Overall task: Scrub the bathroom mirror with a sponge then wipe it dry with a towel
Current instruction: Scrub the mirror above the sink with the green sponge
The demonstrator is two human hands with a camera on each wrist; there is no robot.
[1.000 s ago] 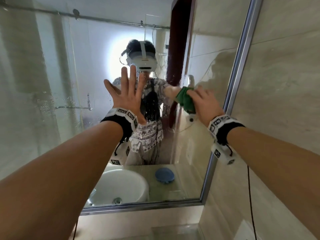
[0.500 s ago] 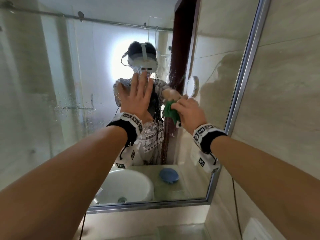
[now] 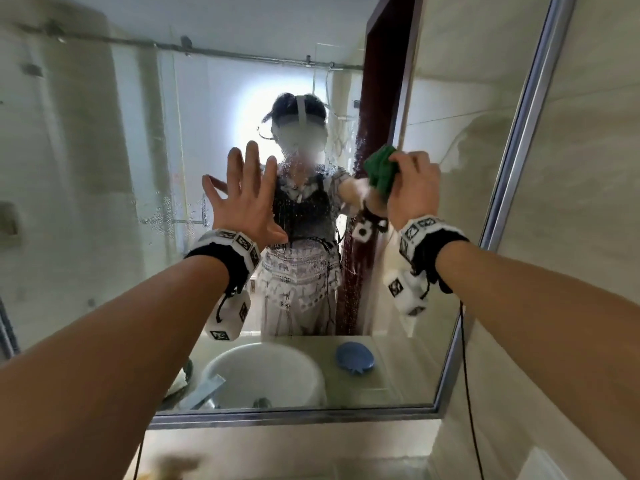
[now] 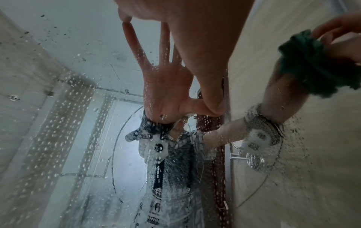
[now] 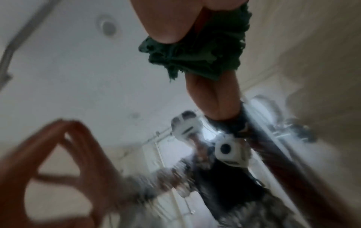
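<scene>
Our left hand (image 3: pixel 244 199) is splayed flat on the wet mirror (image 3: pixel 104 188); our right hand (image 3: pixel 414 188) grips the green sponge (image 3: pixel 381 171), probably pressed to glass—wrist view blurred. We should overlap strokes across the droplets.

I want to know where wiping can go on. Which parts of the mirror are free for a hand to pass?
Free: the glass left of the left hand to the mirror edge, and the strip below both wrists above the bottom frame. Crowded: the middle, where the left hand lies flat and the right hand presses the green sponge.
</scene>
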